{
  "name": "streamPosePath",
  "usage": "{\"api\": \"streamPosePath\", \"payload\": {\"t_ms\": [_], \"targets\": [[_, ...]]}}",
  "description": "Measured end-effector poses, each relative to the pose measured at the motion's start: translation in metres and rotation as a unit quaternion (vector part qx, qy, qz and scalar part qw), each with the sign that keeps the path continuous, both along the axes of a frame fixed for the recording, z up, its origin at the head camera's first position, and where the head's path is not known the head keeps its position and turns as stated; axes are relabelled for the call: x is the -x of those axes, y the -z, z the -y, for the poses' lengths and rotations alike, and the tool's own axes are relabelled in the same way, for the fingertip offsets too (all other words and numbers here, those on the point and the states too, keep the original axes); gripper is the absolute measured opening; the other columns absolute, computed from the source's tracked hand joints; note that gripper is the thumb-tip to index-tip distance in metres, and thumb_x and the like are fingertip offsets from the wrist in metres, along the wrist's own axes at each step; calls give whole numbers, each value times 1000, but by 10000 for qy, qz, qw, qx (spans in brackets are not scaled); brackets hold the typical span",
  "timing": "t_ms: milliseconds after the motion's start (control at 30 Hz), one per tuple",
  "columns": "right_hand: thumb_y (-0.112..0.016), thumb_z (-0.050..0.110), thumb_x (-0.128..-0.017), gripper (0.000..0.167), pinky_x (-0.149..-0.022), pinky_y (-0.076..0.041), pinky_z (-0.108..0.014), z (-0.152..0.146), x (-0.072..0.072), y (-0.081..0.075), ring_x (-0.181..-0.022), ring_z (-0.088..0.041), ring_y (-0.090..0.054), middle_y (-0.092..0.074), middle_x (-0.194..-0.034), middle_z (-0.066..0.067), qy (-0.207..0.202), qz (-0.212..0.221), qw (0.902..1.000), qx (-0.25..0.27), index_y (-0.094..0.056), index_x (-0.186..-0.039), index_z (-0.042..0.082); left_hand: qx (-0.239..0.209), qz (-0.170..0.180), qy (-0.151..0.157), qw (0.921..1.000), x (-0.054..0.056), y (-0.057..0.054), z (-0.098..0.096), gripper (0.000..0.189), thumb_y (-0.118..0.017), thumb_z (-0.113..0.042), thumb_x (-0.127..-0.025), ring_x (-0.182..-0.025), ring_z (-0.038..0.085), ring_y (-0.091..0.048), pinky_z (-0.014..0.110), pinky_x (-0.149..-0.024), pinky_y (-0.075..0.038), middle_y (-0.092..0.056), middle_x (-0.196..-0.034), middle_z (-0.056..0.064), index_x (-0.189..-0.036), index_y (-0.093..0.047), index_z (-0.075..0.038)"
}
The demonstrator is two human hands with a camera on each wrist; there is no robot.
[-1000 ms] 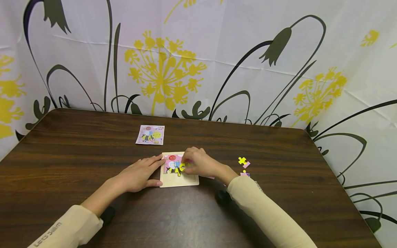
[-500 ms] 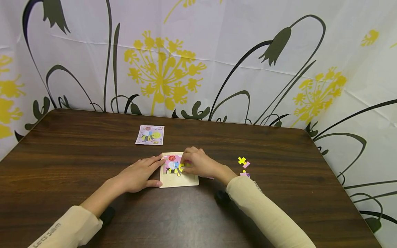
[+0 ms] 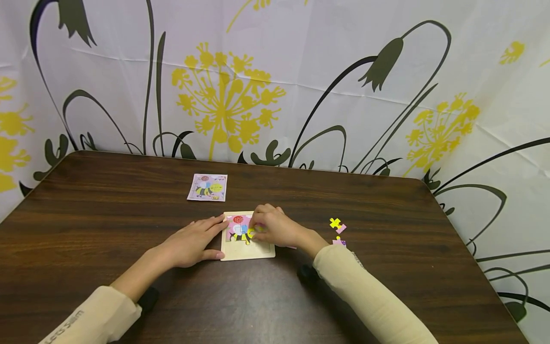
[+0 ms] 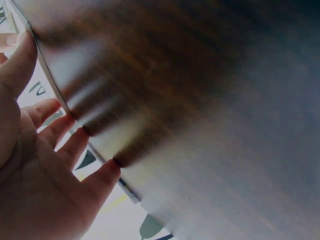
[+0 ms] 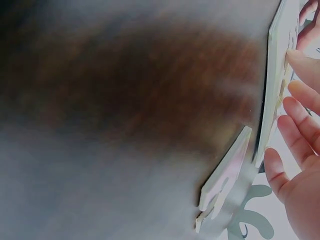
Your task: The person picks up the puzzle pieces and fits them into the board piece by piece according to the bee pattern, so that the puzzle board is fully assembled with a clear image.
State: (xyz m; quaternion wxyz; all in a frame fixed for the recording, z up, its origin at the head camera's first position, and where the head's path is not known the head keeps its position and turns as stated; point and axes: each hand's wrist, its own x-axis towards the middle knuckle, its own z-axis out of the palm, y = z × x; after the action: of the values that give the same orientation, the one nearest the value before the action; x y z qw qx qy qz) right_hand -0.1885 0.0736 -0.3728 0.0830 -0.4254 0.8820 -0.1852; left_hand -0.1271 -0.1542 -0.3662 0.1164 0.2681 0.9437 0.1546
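A light wooden puzzle board (image 3: 245,253) lies on the table, its upper part filled with bee-picture pieces, with bare wood along the bottom. My left hand (image 3: 193,243) rests at its left edge, fingers extended to the upper left corner and thumb at the lower left. With curled fingers, my right hand (image 3: 279,227) pinches a yellow puzzle piece (image 3: 257,230) over the board's right half; the hand hides most of it. In the right wrist view, the thumb and fingertips touch the board's face (image 5: 275,75), seen nearly edge-on.
A bee picture card (image 3: 208,187) lies behind the board. Loose yellow-and-pink pieces (image 3: 337,224) and a purple-edged piece (image 3: 339,242) are to the right. A pink piece (image 5: 225,175) lies beside the board, partly under the right wrist. A flowered cloth (image 3: 275,71) hangs behind the table.
Both hands stay almost in place. The right hand's fingers shift very slightly to the left over the yellow piece; board, card and loose pieces look unmoved.
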Motion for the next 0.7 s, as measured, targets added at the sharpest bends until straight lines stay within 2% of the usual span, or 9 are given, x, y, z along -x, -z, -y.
{"api": "streamPosePath", "payload": {"t_ms": [333, 700], "targets": [[-71, 16, -81, 20, -71, -29, -28, -2, -1, 0, -92, -17, -46, -54, -97, -1, -242, -105, 9996, 108, -70, -100, 13, -13, -26, 20, 10000, 0, -1, 0, 70, -61, -40, -85, -126, 42, -32, 61, -96, -27, -33, -140, 24, -138, -36, -1], [-70, 17, -82, 19, -71, -28, -29, -2, -1, 0, -92, -17, -46, -53, -97, -1, -239, -108, 9996, 73, -71, -101, 14, -4, -15, 40, 10000, 1, 0, 0, 71, -60, -41, -85, -126, 41, -32, 61, -96, -27, -32, -141, 24, -138, -36, -1]]}}
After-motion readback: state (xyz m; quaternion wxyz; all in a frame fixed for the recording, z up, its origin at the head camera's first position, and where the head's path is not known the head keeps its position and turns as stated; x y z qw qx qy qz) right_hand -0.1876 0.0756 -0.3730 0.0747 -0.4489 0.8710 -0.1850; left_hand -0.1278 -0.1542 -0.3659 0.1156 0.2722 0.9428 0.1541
